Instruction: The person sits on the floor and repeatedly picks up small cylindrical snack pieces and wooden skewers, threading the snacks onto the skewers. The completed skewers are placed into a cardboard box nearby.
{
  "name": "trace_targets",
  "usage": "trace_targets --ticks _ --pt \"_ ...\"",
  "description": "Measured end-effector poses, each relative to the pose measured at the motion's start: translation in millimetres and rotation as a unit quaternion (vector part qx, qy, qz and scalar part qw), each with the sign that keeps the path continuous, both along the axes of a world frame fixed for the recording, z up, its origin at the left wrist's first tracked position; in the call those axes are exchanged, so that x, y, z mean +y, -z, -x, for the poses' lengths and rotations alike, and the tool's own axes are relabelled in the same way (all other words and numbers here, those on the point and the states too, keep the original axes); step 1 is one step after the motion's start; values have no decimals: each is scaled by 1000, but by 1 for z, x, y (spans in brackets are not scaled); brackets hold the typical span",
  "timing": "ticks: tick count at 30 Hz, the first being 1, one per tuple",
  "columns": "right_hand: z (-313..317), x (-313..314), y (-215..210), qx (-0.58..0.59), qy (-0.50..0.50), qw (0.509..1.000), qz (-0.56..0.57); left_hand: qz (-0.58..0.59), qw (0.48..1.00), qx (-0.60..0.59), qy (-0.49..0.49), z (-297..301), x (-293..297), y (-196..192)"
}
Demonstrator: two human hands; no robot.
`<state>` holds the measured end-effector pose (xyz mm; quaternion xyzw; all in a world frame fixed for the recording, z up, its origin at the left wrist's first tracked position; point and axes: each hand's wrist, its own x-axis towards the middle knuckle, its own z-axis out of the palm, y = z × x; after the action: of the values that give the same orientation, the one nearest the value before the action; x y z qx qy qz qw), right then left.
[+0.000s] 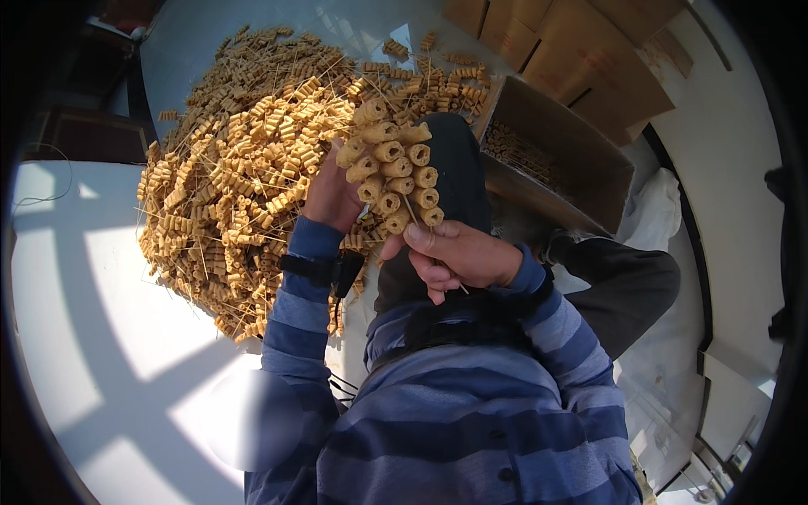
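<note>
The skewers of tan rolled pieces [396, 172] are held up as a fanned bunch in front of the person, their thin stick ends gathered at the bottom. In the head view, the right hand [459, 257] is closed around those stick ends, fingers curled and thumb pressed over them, so the bunch is gripped from below and rises up and to the left of that hand. The left hand [332, 198] is raised just beside the bunch on its left edge, touching or nearly touching the lower pieces; whether its fingers are closed on a skewer cannot be told, since they are hidden behind the bunch. A dark watch strap [316, 268] is worn on the left wrist, and both arms are covered by blue striped sleeves [295, 320]. As a judgement, the work appears to be in its early or middle part: only a small bundle has been gathered in the hand, while a very large loose heap of the same skewers [244, 168] remains spread over the pale table [101, 337] to the left of the hands and beyond them. An open cardboard box [560, 156] stands to the right, well apart from the hands, and a row of skewers can be seen lying in its bottom, though it looks far from full. Flat folded cartons [572, 50] are stacked beyond it.
</note>
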<state>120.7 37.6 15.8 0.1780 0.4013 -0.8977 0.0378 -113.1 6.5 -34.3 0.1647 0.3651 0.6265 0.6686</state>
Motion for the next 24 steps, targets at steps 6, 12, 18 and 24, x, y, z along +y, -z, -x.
trace_targets --ticks 6,12,18,24 --pt "1 1 3 14 -25 999 38 -82 996 -19 -20 -44 -38 -29" --pt "-2 0 2 -24 -42 998 42 -105 989 -81 -70 -51 -32 -41" --pt "-4 -3 3 -29 -57 997 49 -91 984 -51 -147 -35 -32 -41" --pt "-5 -5 10 -8 -65 995 82 -102 981 -50 -161 -33 -36 -32"
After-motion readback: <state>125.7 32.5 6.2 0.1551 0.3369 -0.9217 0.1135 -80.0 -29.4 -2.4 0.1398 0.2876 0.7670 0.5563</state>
